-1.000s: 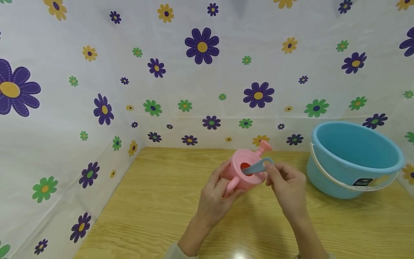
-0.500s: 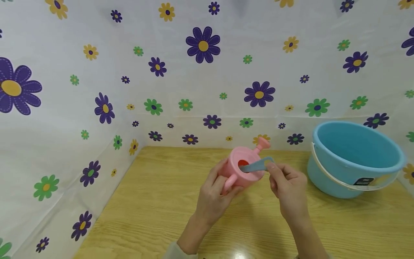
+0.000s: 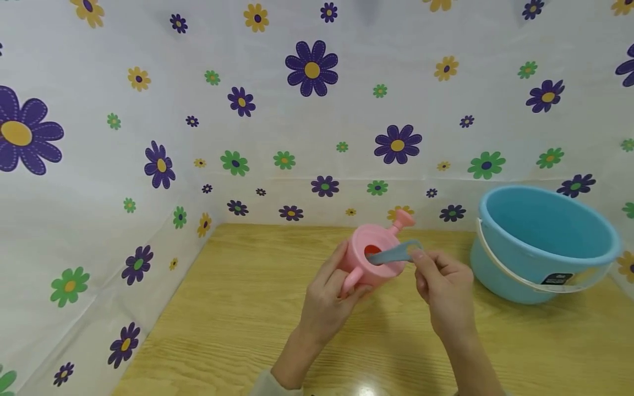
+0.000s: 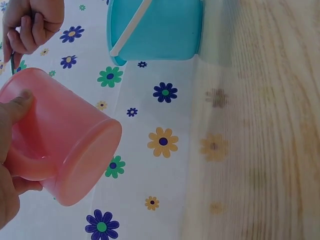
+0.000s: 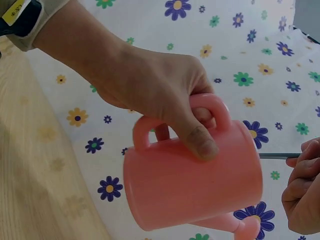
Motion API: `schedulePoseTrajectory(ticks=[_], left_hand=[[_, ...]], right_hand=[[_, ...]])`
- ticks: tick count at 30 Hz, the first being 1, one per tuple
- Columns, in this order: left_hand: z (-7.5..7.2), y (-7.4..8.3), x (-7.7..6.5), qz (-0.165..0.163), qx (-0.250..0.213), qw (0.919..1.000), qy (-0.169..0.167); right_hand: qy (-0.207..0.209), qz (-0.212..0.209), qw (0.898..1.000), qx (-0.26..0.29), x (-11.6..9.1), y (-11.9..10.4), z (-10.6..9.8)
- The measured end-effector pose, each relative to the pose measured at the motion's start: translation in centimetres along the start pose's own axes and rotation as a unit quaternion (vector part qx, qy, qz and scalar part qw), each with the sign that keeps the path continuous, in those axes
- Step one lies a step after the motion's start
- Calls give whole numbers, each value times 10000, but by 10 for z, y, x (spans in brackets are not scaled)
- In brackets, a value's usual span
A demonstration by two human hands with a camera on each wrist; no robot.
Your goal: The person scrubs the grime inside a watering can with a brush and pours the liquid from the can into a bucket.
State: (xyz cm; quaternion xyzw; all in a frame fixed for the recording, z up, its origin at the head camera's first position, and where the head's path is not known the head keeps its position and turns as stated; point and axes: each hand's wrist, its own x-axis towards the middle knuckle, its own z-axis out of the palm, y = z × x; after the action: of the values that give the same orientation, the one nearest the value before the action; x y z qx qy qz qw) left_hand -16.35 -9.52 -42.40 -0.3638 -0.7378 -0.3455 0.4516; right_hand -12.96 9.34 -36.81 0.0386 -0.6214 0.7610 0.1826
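Above the table, my left hand (image 3: 324,300) grips a small pink watering can (image 3: 378,275), tilted, with its spout pointing away to the right. The can's round top opening shows red inside. My right hand (image 3: 446,291) pinches the looped end of a slim blue tool (image 3: 393,254), whose other end sits inside that opening and is hidden. What kind of tool it is, I cannot tell. In the left wrist view the can's base (image 4: 95,165) faces the camera. The right wrist view shows my left thumb on the can beside its handle (image 5: 215,110).
A light blue bucket (image 3: 525,275) with a white handle stands on the wooden table (image 3: 238,308) to the right, close to my right hand. Flower-printed white sheeting (image 3: 277,121) rises behind the table and along its left side.
The watering can has shifted slightly up and left. The blue tool now lies flatter across the opening, and my right hand has moved slightly to the right.
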Motion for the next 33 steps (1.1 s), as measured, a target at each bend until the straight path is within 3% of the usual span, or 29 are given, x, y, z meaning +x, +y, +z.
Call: schedulePoseTrajectory(ticks=[2, 5, 9, 12, 18, 24, 31, 33], left_hand=[[0, 0, 1, 16, -28, 10000, 9], [0, 1, 1, 49, 5, 10000, 6], [-1, 1, 1, 26, 83, 10000, -43], [-1, 1, 1, 6, 65, 10000, -45], [-1, 1, 1, -15, -16, 10000, -29], [0, 1, 0, -9, 51, 10000, -58], [0, 0, -1, -83, 72, 9999, -66], [0, 0, -1, -79, 64, 9999, -65]], right_hand=[[160, -48, 9995, 282, 1, -1, -4], [-23, -4, 9986, 530, 1, 0, -3], [-411, 175, 9989, 164, 0, 4, 3], [-350, 116, 9992, 128, 1, 4, 1], [-168, -11, 9963, 844, 4, 2, -10], [-590, 171, 9979, 186, 2, 10, 3], [-71, -156, 9960, 876, 6, 6, -7], [-128, -73, 9974, 702, 6, 6, -6]])
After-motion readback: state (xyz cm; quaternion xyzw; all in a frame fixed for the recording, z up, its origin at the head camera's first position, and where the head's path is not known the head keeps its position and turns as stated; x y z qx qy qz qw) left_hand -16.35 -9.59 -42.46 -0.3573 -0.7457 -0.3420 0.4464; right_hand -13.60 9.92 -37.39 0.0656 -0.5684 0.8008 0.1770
